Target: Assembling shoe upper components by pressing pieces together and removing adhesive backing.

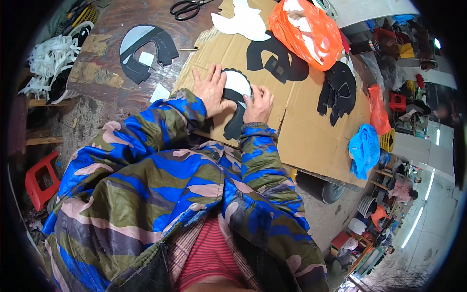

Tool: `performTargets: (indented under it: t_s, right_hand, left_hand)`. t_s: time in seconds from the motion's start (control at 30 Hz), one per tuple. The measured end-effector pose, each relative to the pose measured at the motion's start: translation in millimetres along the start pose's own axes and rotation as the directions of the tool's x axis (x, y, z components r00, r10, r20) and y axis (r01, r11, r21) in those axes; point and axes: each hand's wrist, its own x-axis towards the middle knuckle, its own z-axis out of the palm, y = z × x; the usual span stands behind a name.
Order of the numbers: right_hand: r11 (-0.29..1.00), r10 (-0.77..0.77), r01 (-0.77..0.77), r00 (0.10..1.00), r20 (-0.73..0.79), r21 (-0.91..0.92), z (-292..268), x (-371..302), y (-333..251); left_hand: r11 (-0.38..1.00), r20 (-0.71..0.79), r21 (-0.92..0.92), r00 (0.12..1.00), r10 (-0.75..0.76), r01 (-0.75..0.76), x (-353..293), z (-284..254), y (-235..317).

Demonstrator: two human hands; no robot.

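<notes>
A curved black shoe-upper piece (236,125) with a white insert lies on a sheet of brown cardboard in front of me. Against its left edge rests my left hand (209,93), fingers stretched out flat and thumb reaching onto the piece. My right hand (259,106) is at the opposite edge, its fingers curled and its thumb on the rim beside the white part. The fingertips partly cover that edge. Further up the cardboard (304,134) is another curved black piece (292,68), and a stack of black pieces (336,92) sits to the right.
On the wooden tabletop (97,53) are a black-and-grey curved piece (168,48) and black-handled scissors (185,9). White cutouts (243,22) lie near an orange plastic bag (311,34). A blue bag (365,148) hangs at the right edge; a red stool (43,180) stands left.
</notes>
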Motion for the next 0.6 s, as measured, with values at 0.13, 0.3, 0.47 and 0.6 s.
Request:
performTargets:
  t_s: [0.13,0.3,0.47,0.6]
  right_hand:
    - [0.997,-0.032,0.033,0.999,-0.017,0.065,9,-6,4]
    - [0.995,-0.013,0.011,1.0,0.016,0.1,9,-4,1]
    - [0.994,0.006,-0.009,1.0,0.026,0.11,4,-4,-2]
    - [0.993,0.011,-0.012,1.0,0.015,0.121,6,-2,0]
  left_hand:
    - [0.971,-0.326,-0.192,0.942,0.073,-0.142,20,0,-16]
    - [0.927,-0.286,-0.372,0.956,-0.067,-0.047,50,7,-15]
    - [0.873,-0.031,-0.456,0.977,-0.212,0.175,73,-2,-16]
    - [0.828,0.044,-0.494,0.958,-0.282,0.266,81,4,-20]
